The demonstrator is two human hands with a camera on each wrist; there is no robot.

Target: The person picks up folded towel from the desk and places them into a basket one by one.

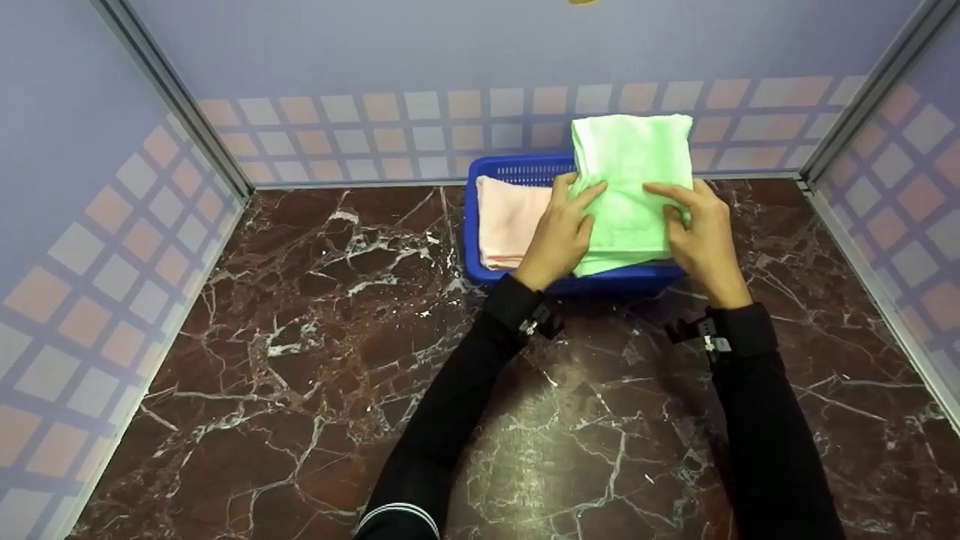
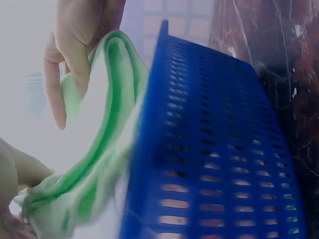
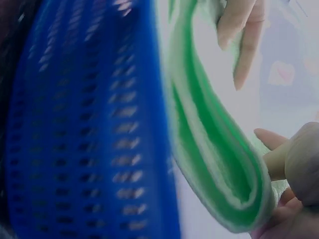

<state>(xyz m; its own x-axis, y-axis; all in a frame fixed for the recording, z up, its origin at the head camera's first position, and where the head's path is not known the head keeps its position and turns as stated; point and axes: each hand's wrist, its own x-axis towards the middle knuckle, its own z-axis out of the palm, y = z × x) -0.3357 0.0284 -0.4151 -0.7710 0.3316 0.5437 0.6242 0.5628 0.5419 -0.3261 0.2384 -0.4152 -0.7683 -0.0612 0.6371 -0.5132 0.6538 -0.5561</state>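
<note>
A light green folded towel (image 1: 630, 187) lies over the right part of a blue plastic basket (image 1: 474, 225), its far end reaching past the back rim. My left hand (image 1: 559, 232) grips its left side, index finger on top. The right hand (image 1: 701, 232) holds the opposite side, with one finger stretched across the upper face. Seen from the right wrist, the towel's thick rolled fold (image 3: 234, 199) hangs beside the basket wall (image 3: 99, 124), some fingers tucked beneath it. In the basket's left part lies a folded pink towel (image 1: 514, 221).
Dark red marbled tabletop (image 1: 337, 337) spreads in front of the basket and to both sides. A tiled-pattern back wall (image 1: 360, 124) stands right behind the basket, with side panels (image 1: 97, 262) at left and right.
</note>
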